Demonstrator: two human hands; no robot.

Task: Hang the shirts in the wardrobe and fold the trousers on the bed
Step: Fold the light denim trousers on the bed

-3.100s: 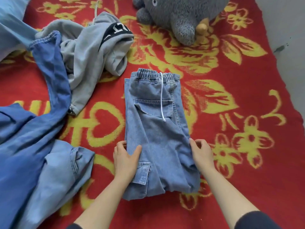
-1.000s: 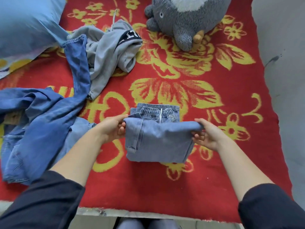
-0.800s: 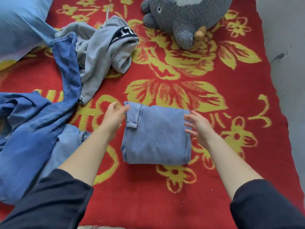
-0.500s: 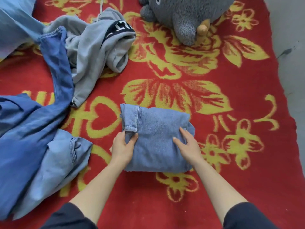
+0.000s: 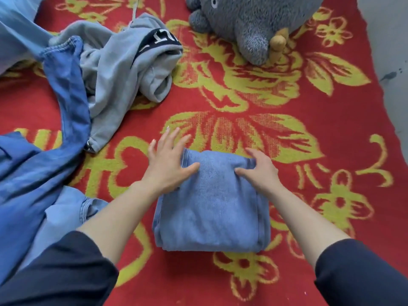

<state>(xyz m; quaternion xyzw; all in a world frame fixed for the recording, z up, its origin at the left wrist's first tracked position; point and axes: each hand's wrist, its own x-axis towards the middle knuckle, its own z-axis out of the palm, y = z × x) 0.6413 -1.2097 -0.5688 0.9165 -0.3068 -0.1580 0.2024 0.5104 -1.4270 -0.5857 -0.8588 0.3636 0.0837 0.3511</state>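
1 folded bundle of light-blue denim trousers (image 5: 212,206) lies on the red floral bed blanket (image 5: 353,120). Spread-fingered left hand (image 5: 167,166) presses its far-left corner; right hand (image 5: 261,173), flat, its far-right.

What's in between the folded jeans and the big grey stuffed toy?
Nothing sits there. In the head view, only the red blanket with its yellow flowers lies between the folded jeans and the grey stuffed toy.
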